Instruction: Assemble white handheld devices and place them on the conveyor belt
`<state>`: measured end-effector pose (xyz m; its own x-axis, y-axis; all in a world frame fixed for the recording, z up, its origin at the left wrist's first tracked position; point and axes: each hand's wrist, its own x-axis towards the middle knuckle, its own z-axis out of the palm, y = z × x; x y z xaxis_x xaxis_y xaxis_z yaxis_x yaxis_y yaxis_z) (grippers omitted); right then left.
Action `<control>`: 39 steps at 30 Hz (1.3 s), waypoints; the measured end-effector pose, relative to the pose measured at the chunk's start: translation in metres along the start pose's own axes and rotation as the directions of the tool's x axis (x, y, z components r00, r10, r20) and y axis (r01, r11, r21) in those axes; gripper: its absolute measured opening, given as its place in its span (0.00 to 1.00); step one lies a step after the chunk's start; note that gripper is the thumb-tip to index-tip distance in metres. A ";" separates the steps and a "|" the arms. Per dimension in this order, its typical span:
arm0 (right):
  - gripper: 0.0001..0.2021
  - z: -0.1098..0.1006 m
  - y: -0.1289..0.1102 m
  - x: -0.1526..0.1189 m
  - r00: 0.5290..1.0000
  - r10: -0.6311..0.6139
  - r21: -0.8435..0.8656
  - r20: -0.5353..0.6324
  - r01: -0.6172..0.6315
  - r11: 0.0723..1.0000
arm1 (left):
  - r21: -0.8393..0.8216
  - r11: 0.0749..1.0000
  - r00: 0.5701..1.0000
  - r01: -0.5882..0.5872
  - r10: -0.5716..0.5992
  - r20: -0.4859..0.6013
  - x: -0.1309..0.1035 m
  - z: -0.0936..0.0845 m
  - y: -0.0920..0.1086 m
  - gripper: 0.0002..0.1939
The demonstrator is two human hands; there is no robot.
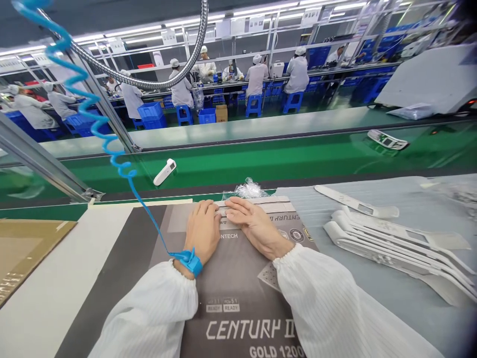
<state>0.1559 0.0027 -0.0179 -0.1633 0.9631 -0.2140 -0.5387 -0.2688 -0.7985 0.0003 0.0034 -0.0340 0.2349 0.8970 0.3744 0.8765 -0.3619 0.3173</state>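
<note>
A dark printed cardboard box [231, 278] with "CENTURY II" lettering lies in front of me. My left hand [203, 226] rests palm down near its far edge, fingers extended side by side. Opposite it, my right hand [253, 221] lies on its side with stretched fingers reaching toward the left fingertips. Between the fingertips shows a pale strip [222, 209] along the box edge; whether it is a separate part I cannot tell. A blue wrist strap [188, 261] on my left wrist joins a coiled blue cord [108, 129]. Crumpled clear plastic [249, 189] lies just beyond my fingers.
Long white plastic shells [395, 248] are stacked on grey foam at right. A green conveyor belt [238, 161] runs beyond, carrying a white handheld device [165, 172] and another white shell [387, 140]. Brown cardboard [33, 248] lies left. Co-workers sit at far benches.
</note>
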 end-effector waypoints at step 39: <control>0.20 0.003 -0.003 -0.002 1.000 0.023 -0.044 -0.021 -0.024 0.999 | -0.018 1.000 1.000 0.022 -0.022 0.022 -0.001 -0.004 0.000 0.09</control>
<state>0.1557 0.0013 -0.0136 -0.1587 0.9566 -0.2443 -0.4973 -0.2912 -0.8172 -0.0019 0.0012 -0.0311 0.2251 0.9102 0.3478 0.8739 -0.3464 0.3410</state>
